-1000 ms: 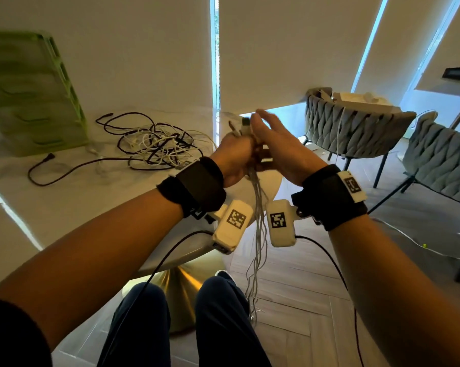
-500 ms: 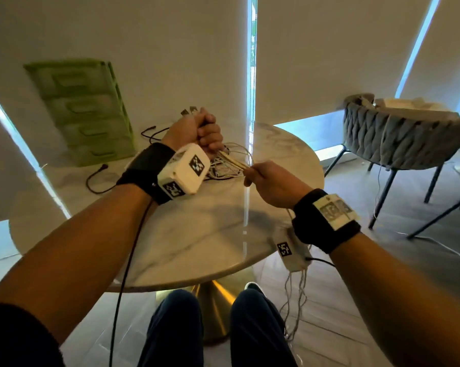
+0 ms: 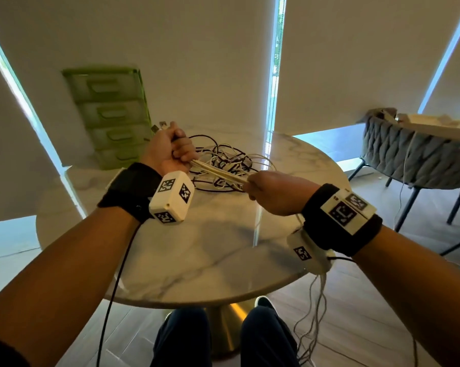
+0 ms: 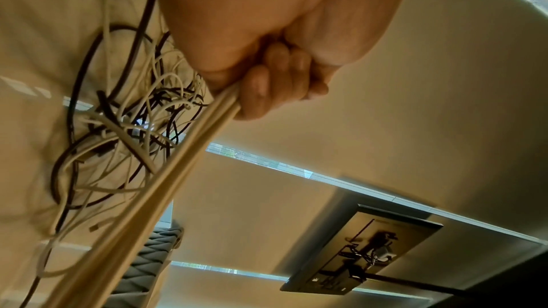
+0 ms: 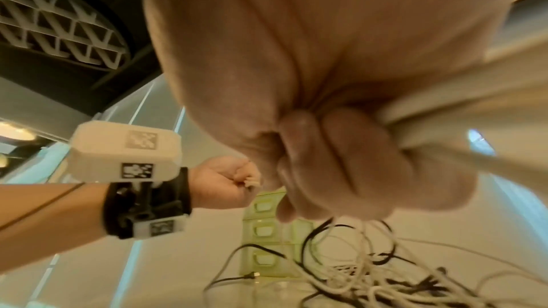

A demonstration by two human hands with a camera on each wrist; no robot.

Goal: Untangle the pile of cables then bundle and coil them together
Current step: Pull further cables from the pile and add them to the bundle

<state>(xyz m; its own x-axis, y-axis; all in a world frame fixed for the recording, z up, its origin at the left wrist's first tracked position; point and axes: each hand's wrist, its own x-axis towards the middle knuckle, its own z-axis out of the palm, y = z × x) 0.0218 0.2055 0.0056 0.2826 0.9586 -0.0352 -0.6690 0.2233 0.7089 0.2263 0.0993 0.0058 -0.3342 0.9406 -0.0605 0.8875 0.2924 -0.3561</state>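
A bundle of white cables (image 3: 218, 172) runs taut between my two fists above the round marble table (image 3: 186, 260). My left hand (image 3: 170, 149) grips one end, with plug ends (image 3: 161, 125) sticking out above the fist. My right hand (image 3: 271, 190) grips the same bundle lower down, and the loose tails (image 3: 313, 327) hang past the table edge toward the floor. In the left wrist view the fingers (image 4: 272, 83) curl round the cable bundle (image 4: 166, 193). Behind the hands a tangled pile of black and white cables (image 3: 223, 160) lies on the table.
A green drawer unit (image 3: 109, 115) stands at the table's back left. Grey woven chairs (image 3: 414, 152) are on the right, with a thin cable on the floor beside them. My knees (image 3: 223, 337) and the brass table base (image 3: 228, 321) are below.
The hands moved from in front of my body to over the table and pulled apart. The left fist went up and left, the right slid down the bundle, stretching it taut.
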